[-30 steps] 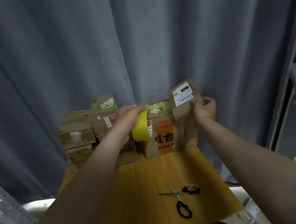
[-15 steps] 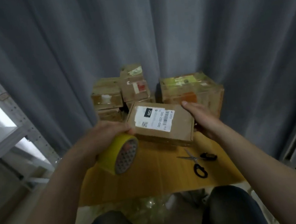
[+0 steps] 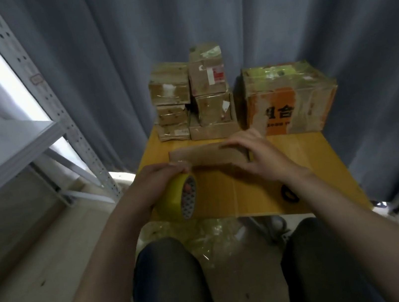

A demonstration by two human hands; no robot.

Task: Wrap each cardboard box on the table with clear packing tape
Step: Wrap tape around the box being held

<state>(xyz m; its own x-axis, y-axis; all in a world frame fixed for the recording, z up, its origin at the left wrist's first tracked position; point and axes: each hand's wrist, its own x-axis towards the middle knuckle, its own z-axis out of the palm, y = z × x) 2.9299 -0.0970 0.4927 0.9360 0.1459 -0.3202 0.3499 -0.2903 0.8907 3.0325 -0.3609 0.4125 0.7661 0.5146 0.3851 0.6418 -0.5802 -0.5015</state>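
Note:
A flat brown cardboard box lies on the wooden table in front of me. My right hand rests on top of its right part, fingers spread over it. At the table's left front edge my left hand grips a yellow roll of tape, held at the box's left end. A stack of several small taped boxes stands at the back of the table. To its right sits a larger box with orange print, wrapped in shiny tape.
Black scissors lie on the table, mostly hidden behind my right wrist. A grey metal shelf stands to the left. Grey curtain hangs behind the table. Crumpled clear plastic lies on the floor between my knees.
The box has come down from mid-air onto the table, its label no longer showing. My right hand moved onto its top. The tape roll dropped to the table's left front edge.

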